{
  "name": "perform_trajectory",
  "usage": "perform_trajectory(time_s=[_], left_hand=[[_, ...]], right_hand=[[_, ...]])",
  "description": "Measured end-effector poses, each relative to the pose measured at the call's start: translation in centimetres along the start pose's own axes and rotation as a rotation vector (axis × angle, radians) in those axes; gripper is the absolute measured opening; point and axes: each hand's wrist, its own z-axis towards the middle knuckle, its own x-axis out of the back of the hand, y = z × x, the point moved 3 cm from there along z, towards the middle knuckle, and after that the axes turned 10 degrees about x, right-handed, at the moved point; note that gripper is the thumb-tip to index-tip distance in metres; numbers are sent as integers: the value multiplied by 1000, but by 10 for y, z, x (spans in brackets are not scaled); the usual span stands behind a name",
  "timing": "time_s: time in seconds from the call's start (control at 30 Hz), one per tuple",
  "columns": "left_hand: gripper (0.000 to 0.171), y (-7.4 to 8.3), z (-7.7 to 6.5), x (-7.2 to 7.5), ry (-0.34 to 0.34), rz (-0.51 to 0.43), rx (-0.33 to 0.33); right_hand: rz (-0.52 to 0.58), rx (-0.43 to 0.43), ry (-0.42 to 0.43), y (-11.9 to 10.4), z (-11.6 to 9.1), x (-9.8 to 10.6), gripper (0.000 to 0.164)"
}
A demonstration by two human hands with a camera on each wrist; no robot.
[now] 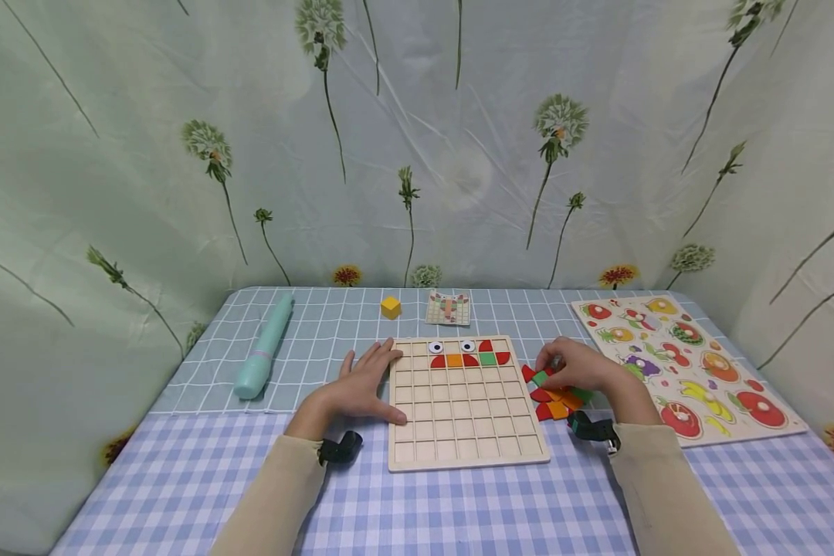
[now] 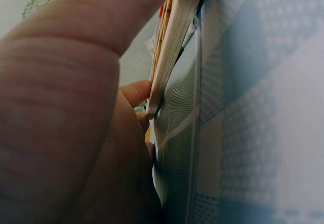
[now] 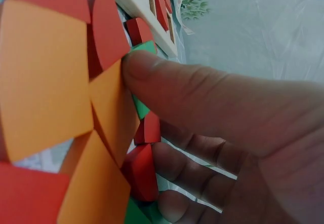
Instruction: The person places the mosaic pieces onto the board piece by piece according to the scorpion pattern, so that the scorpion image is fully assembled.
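The left hand [image 1: 361,386], fingers [image 1: 381,357] spread, braces the left edge of the wooden grid board [image 1: 452,428], presumably against sliding. From where I stand, the right hand [image 1: 584,366] seems to pinch a green tile [image 1: 540,378] at the pile of coloured tiles [image 1: 557,408], just right of the board, within easy reach.

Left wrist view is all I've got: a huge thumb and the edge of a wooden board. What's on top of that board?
Observer: In the head view, two eye pieces sit in the row of the wooden board farthest from the person.

Visitor: Cute! And what's the other hand up to?

Observer: The right hand is at a pile of coloured pieces, its thumb tip at a green one.

Visitor: Is anything beyond that pile?

Observer: Yes, a board with fruit pictures lies to its right.
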Motion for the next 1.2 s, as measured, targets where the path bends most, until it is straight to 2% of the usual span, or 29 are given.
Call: perform_trajectory(time_s=[0.23, 0.57, 0.8, 1.1, 1.2], left_hand=[[116, -2, 1, -1, 0, 0, 2], [116, 1, -2, 1, 0, -7, -2], [116, -1, -1, 1, 0, -2, 7], [116, -1, 0, 1, 0, 1, 3], [115, -1, 0, 1, 0, -1, 1]], right_hand=[[17, 20, 3, 1, 1, 1, 15], [93, -14, 41, 8, 1, 2, 17], [111, -5, 66, 9, 2, 5, 17], [134, 54, 159, 8, 4, 8, 14], [131, 45, 201, 7, 4, 8, 17]])
